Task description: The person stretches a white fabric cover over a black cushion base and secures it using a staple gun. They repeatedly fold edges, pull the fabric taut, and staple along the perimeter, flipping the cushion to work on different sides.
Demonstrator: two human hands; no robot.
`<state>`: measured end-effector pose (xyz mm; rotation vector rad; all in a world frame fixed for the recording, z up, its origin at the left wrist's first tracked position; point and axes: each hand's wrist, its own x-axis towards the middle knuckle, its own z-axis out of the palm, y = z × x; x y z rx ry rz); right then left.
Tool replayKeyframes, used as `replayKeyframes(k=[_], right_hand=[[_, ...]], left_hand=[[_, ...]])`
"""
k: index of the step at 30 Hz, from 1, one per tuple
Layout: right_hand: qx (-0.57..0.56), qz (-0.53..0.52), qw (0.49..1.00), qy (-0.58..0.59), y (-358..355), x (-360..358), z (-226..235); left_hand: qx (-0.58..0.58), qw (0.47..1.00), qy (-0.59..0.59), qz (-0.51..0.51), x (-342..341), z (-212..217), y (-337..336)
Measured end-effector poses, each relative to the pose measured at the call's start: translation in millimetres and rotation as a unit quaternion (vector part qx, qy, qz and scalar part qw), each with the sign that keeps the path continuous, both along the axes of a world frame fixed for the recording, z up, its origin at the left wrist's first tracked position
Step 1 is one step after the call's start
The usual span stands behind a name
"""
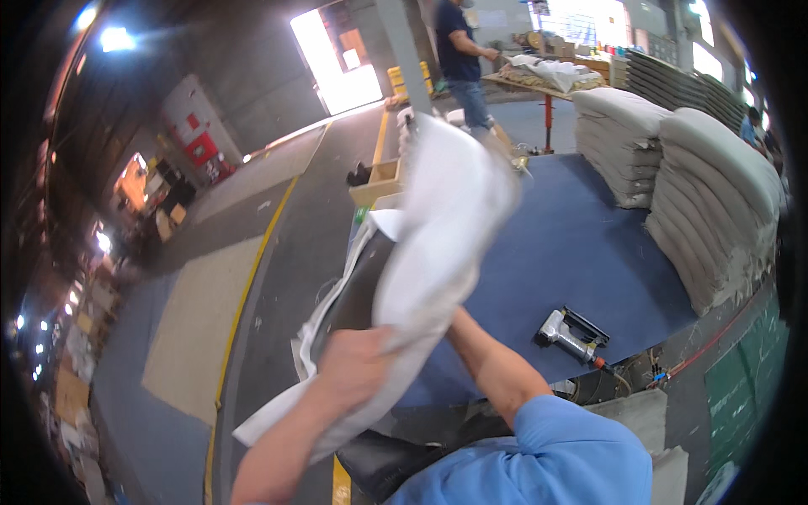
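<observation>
A large white piece of soft sheet material (446,219), possibly foam or padding, is held up in front of me and smeared by motion. My left hand (358,364) is closed around its lower left edge. My right hand is hidden behind the white sheet; only the forearm (497,366) and wrist show. Below and left of the sheet is a dark panel (362,286) with white material along its edge. On the blue-topped table (572,252), right of my right arm, lies a pneumatic staple gun (576,337) joined to an air hose.
Stacks of pale grey cushion-like pieces (715,194) stand at the table's right side. A wooden box (380,181) sits beyond the dark panel. Farther back, a person in a dark shirt (459,50) stands at another table (530,82). A yellow floor line (261,261) runs along the left.
</observation>
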<state>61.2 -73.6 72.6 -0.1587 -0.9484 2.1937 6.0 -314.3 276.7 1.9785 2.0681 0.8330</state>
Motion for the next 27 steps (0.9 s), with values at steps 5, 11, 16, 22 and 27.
replayKeyframes(k=[5, 11, 16, 22, 27], right_hand=[[-0.328, -0.039, 0.944, -0.02, -49.4, 122.6, -62.9], [-0.058, -0.013, 0.89, -0.451, -105.4, 277.6, -70.9], [0.405, -0.071, 0.816, -0.406, -122.9, 227.1, -28.5], [0.679, -0.087, 0.605, -0.406, -108.8, 163.6, -17.9], [0.687, -0.035, 0.584, -0.431, -95.1, 145.1, -33.4]], left_hand=[[-0.099, 0.989, 0.105, -0.029, 31.0, -190.4, 27.7], [-0.077, 0.995, 0.039, -0.058, 61.0, -269.5, 32.2], [-0.066, 0.995, -0.027, -0.069, 50.1, -267.6, 26.7], [0.022, 0.994, -0.095, -0.052, 44.5, -273.0, 24.0], [0.075, 0.985, -0.151, -0.033, 45.8, -278.7, 23.1]])
